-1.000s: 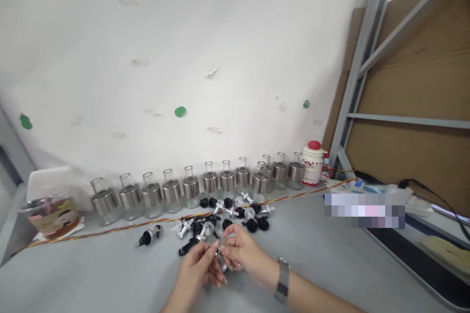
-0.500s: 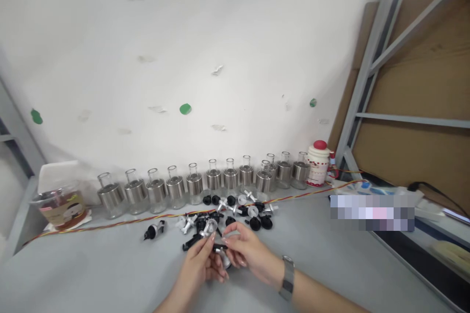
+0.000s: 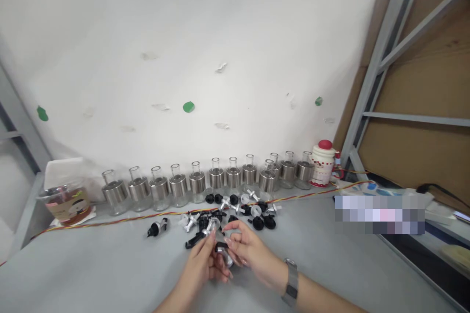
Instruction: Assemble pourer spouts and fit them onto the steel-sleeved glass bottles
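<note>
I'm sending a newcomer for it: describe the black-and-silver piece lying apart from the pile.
Find the row of bottles along the white wall, then the twisted wire running in front. On the gray table, nearer than that wire and left of the pile of parts, lies the piece. Unlike the heaped ones, it lies alone, its pointed black end facing left.

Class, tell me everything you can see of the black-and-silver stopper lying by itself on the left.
The stopper lies on its side on the grey tabletop, apart from the heap of parts and near the twisted wire. Its black, tapered end points left; a shiny silver, metal-looking section follows, with a dark piece at the far right end. Finer detail is too small to make out. Neither hand touches it.
</note>
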{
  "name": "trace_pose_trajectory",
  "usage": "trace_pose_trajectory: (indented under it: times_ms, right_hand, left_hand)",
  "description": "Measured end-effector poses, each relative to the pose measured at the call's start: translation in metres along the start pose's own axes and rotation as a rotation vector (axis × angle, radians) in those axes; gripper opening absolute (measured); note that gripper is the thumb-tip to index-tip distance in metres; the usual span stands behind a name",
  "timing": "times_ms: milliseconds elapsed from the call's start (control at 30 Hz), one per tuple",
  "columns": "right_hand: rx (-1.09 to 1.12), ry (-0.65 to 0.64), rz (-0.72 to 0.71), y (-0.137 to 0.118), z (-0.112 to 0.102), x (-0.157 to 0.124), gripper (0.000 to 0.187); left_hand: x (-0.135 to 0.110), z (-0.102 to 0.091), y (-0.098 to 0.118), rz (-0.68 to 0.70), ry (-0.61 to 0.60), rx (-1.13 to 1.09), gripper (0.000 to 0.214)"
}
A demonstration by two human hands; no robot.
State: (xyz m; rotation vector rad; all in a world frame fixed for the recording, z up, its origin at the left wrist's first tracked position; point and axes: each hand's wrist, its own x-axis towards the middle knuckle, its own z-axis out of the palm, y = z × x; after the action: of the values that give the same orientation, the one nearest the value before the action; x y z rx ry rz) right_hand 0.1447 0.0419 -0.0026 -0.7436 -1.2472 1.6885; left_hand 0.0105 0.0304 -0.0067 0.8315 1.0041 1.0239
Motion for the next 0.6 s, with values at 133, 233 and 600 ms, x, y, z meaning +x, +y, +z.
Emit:
trace_pose_trajectory:
  times_ms: [133, 233, 600]
  right_hand:
    - [-0.003, 0.003, 0.050, -0.0005, -0.0032, -0.0003, 0.041]
    - [-0.017, 0.019, 0.078, -0.0023, -0.0045, -0.0004, 0.040]
    - [0.008, 0.037, 0.124, -0.0080, -0.0016, -0.0034, 0.043]
  left_hand:
    - [-0.0002, 0.0010, 0.0010, -0.018, -0.010, 0.000, 0.051]
    - [-0.0026, 0.0017, 0.0023, -0.005, -0.027, 0.013, 0.049]
    - [0.0007, -0.0027, -0.0016, 0.081, -0.129, 0.129, 0.044]
